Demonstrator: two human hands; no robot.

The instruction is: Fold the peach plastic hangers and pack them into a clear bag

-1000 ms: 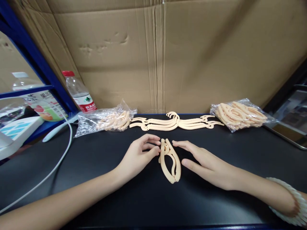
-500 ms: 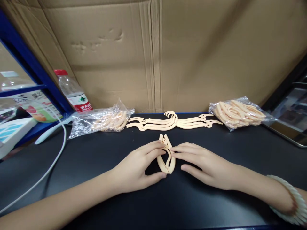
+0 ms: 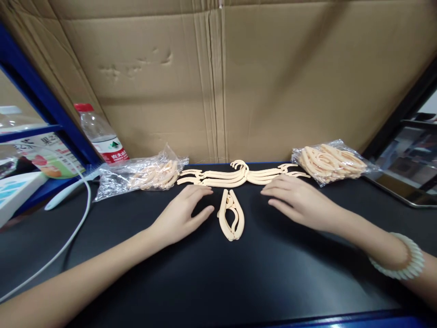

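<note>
A folded cream plastic clothes hanger [image 3: 240, 217] lies flat on the black table, its arms closed into a pointed oval. My left hand [image 3: 184, 210] is just left of it, fingers apart and holding nothing. On the other side, my right hand [image 3: 293, 198] hovers open above the table, apart from the folded hanger. Behind them, several unfolded cream hangers [image 3: 225, 183] lie stacked with their hooks toward the cardboard. My right fingers partly cover the right end of that stack.
A clear bag of folded hangers [image 3: 160, 175] lies at the back left, another bag [image 3: 332, 161] at the back right. A red-capped bottle [image 3: 102, 136] stands by a blue shelf frame [image 3: 73, 150]. A white cable [image 3: 77, 232] curves down the left. Cardboard [image 3: 153, 82] walls the back.
Both hands have let go of the folded hanger and moved apart, the left to the left, the right up and to the right. The hanger stays on the table. The view has shifted slightly.
</note>
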